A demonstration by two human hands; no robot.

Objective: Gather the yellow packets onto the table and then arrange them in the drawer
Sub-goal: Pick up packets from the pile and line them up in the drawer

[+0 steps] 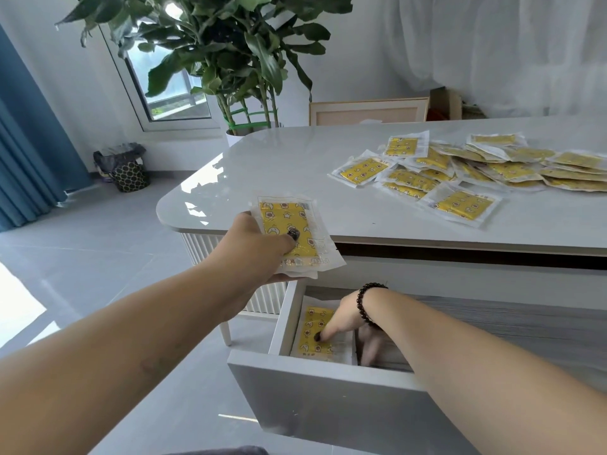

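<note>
My left hand (262, 254) grips a small stack of yellow packets (289, 231) in clear wrap, held just above the drawer's left end, thumb on top. The white drawer (328, 399) stands pulled open under the table. Inside it my right hand (354, 326), with a dark bead bracelet on the wrist, presses its thumb on a yellow packet (312, 333) lying at the drawer's left end; the fingers reach down beside the packet, partly hidden. Several more yellow packets (466, 169) lie scattered on the white table (279, 178) at the right.
A tall potted plant (236, 60) stands behind the table's far left corner. A dark bin bag and patterned basket (126, 172) sit by the wall on the grey tiled floor. Blue curtains hang at the left. A framed panel (368, 111) leans behind the table.
</note>
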